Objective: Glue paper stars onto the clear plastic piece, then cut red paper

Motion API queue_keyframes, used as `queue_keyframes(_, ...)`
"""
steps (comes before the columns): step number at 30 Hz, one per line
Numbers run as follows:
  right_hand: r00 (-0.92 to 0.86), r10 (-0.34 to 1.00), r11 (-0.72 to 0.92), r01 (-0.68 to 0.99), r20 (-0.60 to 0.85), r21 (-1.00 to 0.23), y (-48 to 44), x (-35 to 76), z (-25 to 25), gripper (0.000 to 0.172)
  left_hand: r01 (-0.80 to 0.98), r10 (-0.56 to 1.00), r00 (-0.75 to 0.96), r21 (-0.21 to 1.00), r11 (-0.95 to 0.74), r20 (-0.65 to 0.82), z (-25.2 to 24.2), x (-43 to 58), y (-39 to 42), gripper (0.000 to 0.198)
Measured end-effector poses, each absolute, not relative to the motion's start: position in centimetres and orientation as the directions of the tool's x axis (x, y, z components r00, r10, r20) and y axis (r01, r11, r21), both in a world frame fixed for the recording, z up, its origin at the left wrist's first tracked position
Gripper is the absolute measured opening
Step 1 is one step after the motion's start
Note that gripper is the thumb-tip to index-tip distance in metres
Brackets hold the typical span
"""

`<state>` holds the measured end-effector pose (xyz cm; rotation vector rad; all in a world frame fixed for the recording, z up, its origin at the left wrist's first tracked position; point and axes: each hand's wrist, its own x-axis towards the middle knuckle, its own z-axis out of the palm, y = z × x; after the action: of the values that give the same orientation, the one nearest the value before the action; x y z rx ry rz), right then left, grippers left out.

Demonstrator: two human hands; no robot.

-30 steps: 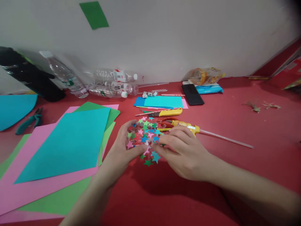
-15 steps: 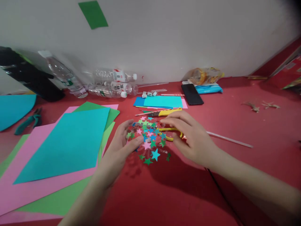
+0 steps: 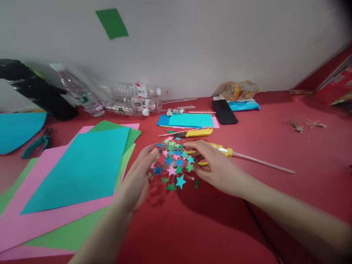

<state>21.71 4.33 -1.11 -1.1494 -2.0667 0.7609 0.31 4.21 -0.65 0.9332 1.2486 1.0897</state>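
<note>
Between my two hands is a star decoration point(image 3: 172, 170), many small blue, green, pink and red stars that seem fixed to a clear plastic piece. My left hand point(image 3: 139, 176) curves round its left side, thumb on the near edge and fingers partly hidden. My right hand point(image 3: 217, 167) has its bent fingers against the right side. Behind the right hand lies a yellow glue gun point(image 3: 224, 150), partly covered, with a clear glue stick point(image 3: 264, 162) reaching out to the right. A yellow utility knife point(image 3: 199, 132) lies just beyond the stars.
Coloured paper sheets point(image 3: 79, 165) overlap on the left, near teal pliers point(image 3: 37, 144). Plastic bottles point(image 3: 128, 109) lie along the wall. Small blue sheets point(image 3: 191, 120) and a black phone point(image 3: 224, 111) are at the back. A black cord point(image 3: 261, 224) runs under my right forearm.
My left thumb has drawn back from over the stars to their left edge. My right hand has shifted slightly left and down, showing more of the glue gun.
</note>
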Motion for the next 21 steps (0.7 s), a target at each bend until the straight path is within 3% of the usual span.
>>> queue_keyframes(8,-0.365,0.907,0.34,0.336,0.211,-0.878,4.4,20.8,-2.3,0.072,-0.386,0.931,-0.022,0.862,0.328,-0.364,0.4,0.1,5.2,0.017)
queue_keyframes(21,-0.365,0.921,0.273,0.356,0.136,-0.894,4.7,21.3,-1.8,0.072,-0.325,0.932,-0.075,0.893,0.313,-0.354,-0.3,-0.5,5.8,0.025)
